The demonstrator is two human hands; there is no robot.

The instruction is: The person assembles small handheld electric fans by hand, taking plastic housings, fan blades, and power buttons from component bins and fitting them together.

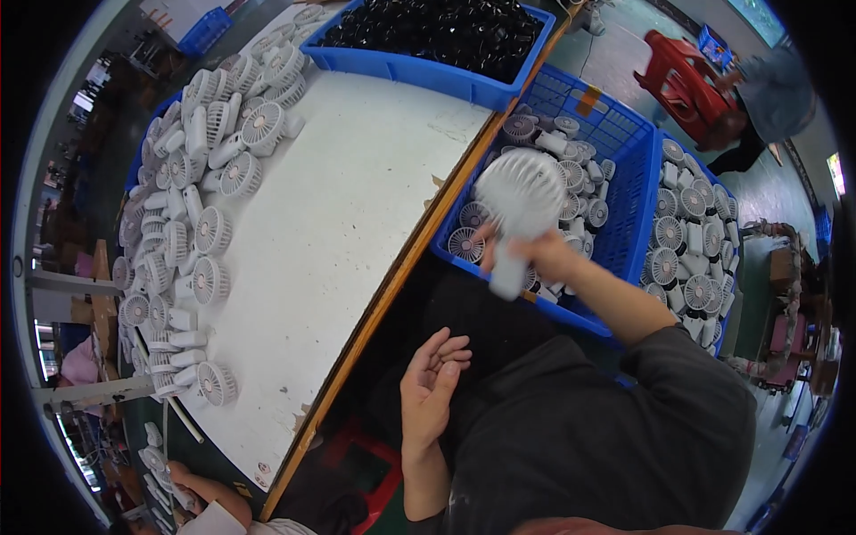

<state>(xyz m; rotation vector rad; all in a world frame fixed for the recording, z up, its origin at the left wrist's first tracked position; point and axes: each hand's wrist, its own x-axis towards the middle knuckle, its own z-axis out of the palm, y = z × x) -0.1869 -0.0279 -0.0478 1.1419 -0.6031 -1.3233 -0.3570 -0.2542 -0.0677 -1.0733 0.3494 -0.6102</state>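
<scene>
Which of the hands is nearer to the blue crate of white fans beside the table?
Right. The right hand is over the blue crate, gripping a white handheld fan by its handle. The left hand lies open and empty, palm up, over the lap, clear of the crate.

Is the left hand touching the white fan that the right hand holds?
Apart. In the head view the left hand rests open, palm up, over the lap, while the right hand grips the white fan over the blue crate.
</scene>
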